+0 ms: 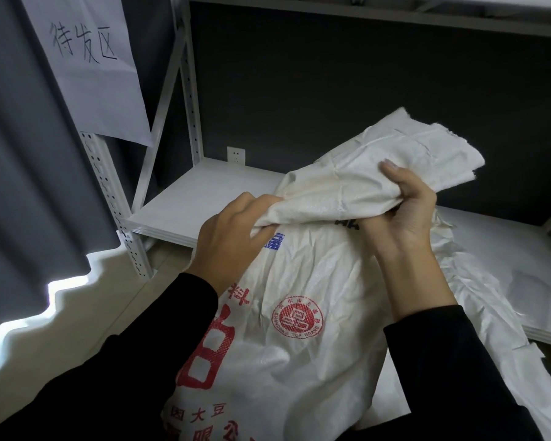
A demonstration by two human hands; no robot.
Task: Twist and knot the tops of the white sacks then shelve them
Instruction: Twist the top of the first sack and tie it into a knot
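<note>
Background sign (86, 58) "待发区", sack (299, 361) "TOP BRAND"

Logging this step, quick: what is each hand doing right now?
Left hand: closed, gripping the sack top.
Right hand: closed, gripping the same sack top.

Just one view: it's shot from head height, tilted forward and down, close over the sack (299, 313), shelf (188, 202) seen farther back.
</note>
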